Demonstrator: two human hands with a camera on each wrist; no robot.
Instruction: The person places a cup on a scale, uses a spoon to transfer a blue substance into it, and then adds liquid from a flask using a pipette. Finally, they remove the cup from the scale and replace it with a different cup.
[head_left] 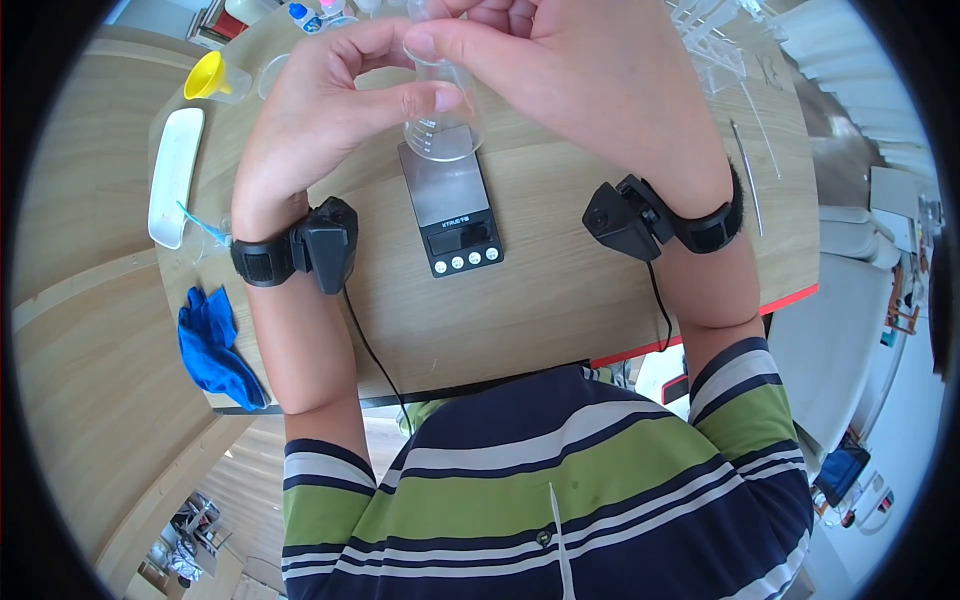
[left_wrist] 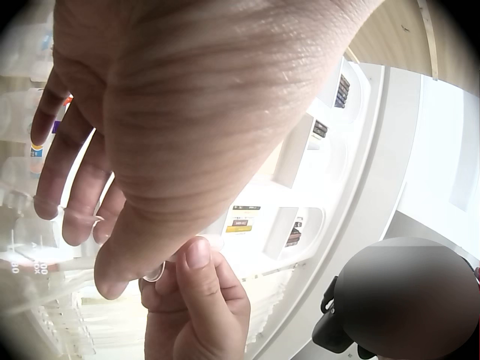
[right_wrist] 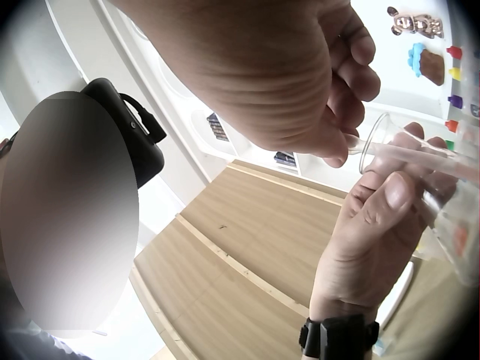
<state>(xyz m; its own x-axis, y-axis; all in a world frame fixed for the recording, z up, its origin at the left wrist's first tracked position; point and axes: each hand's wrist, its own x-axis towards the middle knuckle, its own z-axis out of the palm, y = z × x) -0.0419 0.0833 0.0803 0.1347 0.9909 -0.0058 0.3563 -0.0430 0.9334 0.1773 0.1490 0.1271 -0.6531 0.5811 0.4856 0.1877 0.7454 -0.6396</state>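
My left hand (head_left: 325, 105) grips a clear conical flask (head_left: 440, 140) by its neck, fingers behind and thumb in front. White graduation marks show on the flask's wall, and in the head view it stands over the pocket scale (head_left: 447, 190). In the right wrist view, my right hand (right_wrist: 300, 82) pinches one end of a slender pale rod (right_wrist: 424, 157) between thumb and fingers. That rod runs through the flask's round mouth into its inside. Both hands are close together at the mouth, and the right hand (head_left: 590, 80) partly covers the flask's top in the head view.
On the left are a yellow funnel (head_left: 205, 75), a long white tray (head_left: 175, 175) and a blue cloth (head_left: 215, 345). Small bottles (head_left: 305, 15) stand at the back. A clear rack (head_left: 710, 50) and a thin metal rod (head_left: 748, 180) are on the right.
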